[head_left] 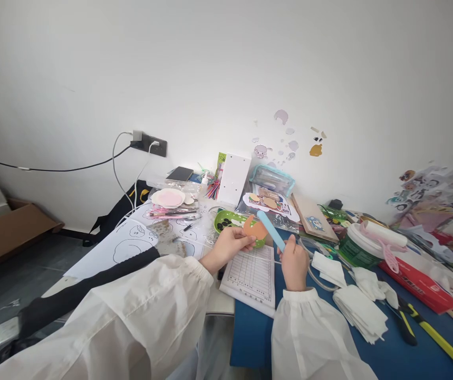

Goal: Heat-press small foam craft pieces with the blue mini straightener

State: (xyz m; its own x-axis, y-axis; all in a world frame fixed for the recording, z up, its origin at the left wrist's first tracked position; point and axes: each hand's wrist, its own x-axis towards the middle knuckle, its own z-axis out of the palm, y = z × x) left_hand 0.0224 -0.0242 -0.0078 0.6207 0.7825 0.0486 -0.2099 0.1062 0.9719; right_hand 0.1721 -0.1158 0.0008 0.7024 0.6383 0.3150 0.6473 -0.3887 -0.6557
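My left hand (229, 245) pinches a flat orange cut-out piece (255, 229) with a curved outline. In my right hand (294, 265) is a light blue flat stick (270, 230) with a rounded end, gripped near its lower end and tilted up to the left. The stick's upper part is beside the orange piece's right edge; whether they touch I cannot tell. Behind my left hand stands a green tray (219, 217) with several black pieces in it, partly hidden. Below both hands lies a printed form pad (250, 277).
Line-drawing sheets (125, 245) cover the left side. Behind are a white box (234, 179) and a clear pouch (273, 180). To the right lie folded white tissues (360, 311), a green-and-white tub (358, 245), a red package (420, 282) and yellow-black pliers (435, 332).
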